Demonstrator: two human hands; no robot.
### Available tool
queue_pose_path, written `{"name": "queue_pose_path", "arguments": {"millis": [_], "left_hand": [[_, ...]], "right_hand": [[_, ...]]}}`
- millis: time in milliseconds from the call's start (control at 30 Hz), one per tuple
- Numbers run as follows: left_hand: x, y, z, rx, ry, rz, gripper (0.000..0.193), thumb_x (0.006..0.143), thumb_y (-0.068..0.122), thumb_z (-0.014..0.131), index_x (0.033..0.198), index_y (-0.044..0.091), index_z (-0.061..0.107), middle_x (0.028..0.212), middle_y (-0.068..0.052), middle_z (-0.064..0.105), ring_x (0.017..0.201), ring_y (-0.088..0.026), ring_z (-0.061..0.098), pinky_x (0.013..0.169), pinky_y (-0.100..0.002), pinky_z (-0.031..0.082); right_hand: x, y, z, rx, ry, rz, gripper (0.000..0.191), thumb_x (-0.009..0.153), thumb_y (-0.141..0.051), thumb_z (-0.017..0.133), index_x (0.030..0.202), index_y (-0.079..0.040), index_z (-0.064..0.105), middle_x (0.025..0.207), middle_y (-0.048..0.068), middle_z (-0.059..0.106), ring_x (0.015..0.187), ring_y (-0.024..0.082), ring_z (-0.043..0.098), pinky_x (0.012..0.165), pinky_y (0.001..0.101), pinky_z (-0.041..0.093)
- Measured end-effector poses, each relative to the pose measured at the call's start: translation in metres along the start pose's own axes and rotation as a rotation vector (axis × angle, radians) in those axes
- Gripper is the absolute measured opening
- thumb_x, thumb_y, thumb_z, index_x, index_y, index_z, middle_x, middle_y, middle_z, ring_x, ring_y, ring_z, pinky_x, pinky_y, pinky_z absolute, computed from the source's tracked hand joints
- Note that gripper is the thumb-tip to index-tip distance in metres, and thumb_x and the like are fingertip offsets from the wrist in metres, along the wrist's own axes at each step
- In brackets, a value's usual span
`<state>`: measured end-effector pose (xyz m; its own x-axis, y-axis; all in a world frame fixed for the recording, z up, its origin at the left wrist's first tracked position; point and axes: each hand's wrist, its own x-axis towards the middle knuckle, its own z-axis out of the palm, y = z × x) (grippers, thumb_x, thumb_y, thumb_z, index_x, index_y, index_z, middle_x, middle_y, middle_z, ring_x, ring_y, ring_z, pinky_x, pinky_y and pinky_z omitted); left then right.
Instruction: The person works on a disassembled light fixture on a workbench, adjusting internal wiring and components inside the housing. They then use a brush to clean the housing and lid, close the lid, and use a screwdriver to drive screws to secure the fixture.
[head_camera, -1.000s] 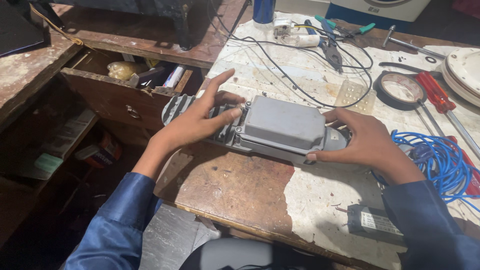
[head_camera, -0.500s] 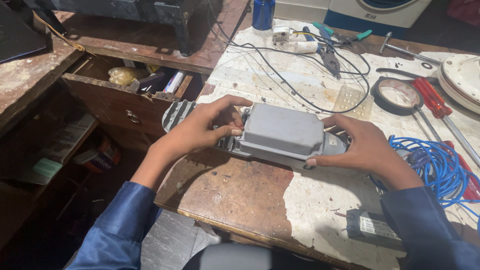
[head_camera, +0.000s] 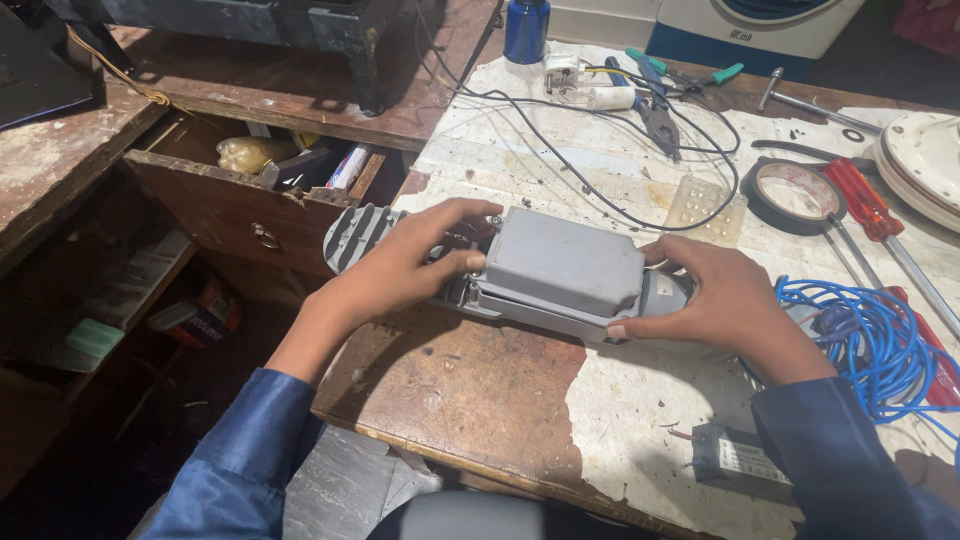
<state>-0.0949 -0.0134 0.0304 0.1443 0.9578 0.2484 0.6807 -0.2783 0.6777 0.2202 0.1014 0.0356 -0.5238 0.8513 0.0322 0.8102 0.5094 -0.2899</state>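
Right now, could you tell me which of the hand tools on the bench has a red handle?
The screwdriver at the right, beside the tape roll; the pliers have teal handles.

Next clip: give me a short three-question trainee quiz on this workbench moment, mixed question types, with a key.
1. True or false: both hands rest on the grey metal housing.
2. Multiple choice: what lies just to the right of the right hand?
A. a coil of blue cable
B. a blue bottle
C. a yellow cloth
3. Fill in: the wooden ______ at the left of the bench stands open, with small items inside.

Key
1. True: the left hand lies on the ribbed end and the right hand grips the other end.
2. A: the blue cable lies coiled there; the blue bottle stands at the far edge.
3. drawer
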Motion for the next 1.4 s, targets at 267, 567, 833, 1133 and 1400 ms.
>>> {"name": "queue_pose_path", "arguments": {"millis": [267, 567, 833, 1133, 1400], "left_hand": [[0.004, 0.001, 0.007, -0.005, -0.099, -0.12, 0.129, 0.057, 0.047, 0.091, 0.16, 0.031, 0.014, 0.149, -0.012, 0.047, 0.143, -0.03, 0.043, 0.114, -0.051, 0.03], [0.003, 0.004, -0.007, -0.013, -0.048, -0.134, 0.109, 0.068, 0.034, 0.088, 0.156, 0.03, 0.024, 0.154, -0.007, 0.047, 0.142, -0.026, 0.047, 0.109, -0.048, 0.036], [-0.001, 0.011, -0.004, -0.007, 0.02, 0.126, 0.076, 0.086, 0.003, 0.073, 0.153, 0.02, 0.039, 0.119, -0.01, 0.071, 0.112, -0.022, 0.069, 0.098, -0.039, 0.055], [0.03, -0.014, 0.027, -0.239, 0.39, 0.246, 0.053, 0.094, -0.004, 0.068, 0.142, 0.01, 0.052, 0.111, -0.01, 0.074, 0.107, -0.02, 0.073, 0.095, -0.033, 0.058], [0.089, -0.017, 0.057, -0.34, 0.482, 0.134, 0.032, 0.097, 0.001, 0.064, 0.128, 0.01, 0.061, 0.098, -0.009, 0.075, 0.086, -0.016, 0.074, 0.076, -0.029, 0.058]], "right_hand": [[-0.001, 0.004, 0.001, 0.019, 0.011, -0.029, 0.088, 0.039, -0.067, 0.092, 0.111, -0.02, 0.074, 0.107, 0.007, 0.073, 0.101, 0.029, 0.07, 0.085, 0.0409, 0.055], [-0.006, 0.0, 0.0, -0.03, 0.069, -0.073, 0.087, 0.041, -0.071, 0.092, 0.11, -0.021, 0.074, 0.103, 0.009, 0.071, 0.099, 0.03, 0.069, 0.084, 0.0411, 0.054], [-0.006, -0.001, -0.004, 0.12, 0.049, -0.011, 0.082, 0.047, -0.065, 0.085, 0.112, -0.015, 0.076, 0.106, 0.011, 0.077, 0.1, 0.029, 0.074, 0.088, 0.0394, 0.055], [0.0, 0.01, 0.001, 0.566, 0.102, 0.1, 0.081, 0.071, -0.05, 0.077, 0.139, -0.009, 0.062, 0.106, 0.023, 0.08, 0.102, 0.028, 0.077, 0.097, 0.0383, 0.052], [0.014, 0.019, 0.011, 0.515, 0.231, 0.154, 0.06, 0.101, -0.044, 0.057, 0.157, -0.023, 0.05, 0.094, 0.018, 0.074, 0.083, 0.021, 0.071, 0.077, 0.0362, 0.053]]}}
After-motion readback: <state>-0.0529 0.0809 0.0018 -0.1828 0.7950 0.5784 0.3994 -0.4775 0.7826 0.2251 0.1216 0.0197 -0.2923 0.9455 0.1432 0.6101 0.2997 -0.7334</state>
